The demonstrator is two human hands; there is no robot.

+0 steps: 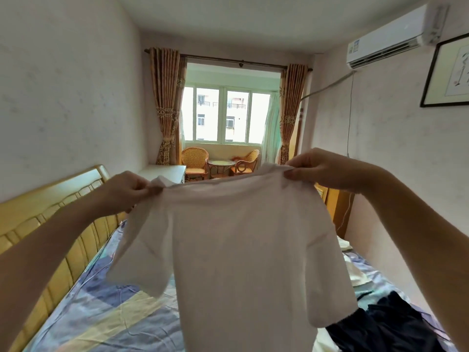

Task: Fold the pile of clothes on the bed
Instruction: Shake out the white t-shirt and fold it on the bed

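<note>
Up in the air above the bed, a white T-shirt hangs spread by its 2 shoulders: the left hand pinches one, the right hand the other. Dark clothes lie at the lower right.

Matt cloth shirt, glossy wooden headboard

Both arms reach forward, left hand and right hand raised, fingers pinched shut.
</note>
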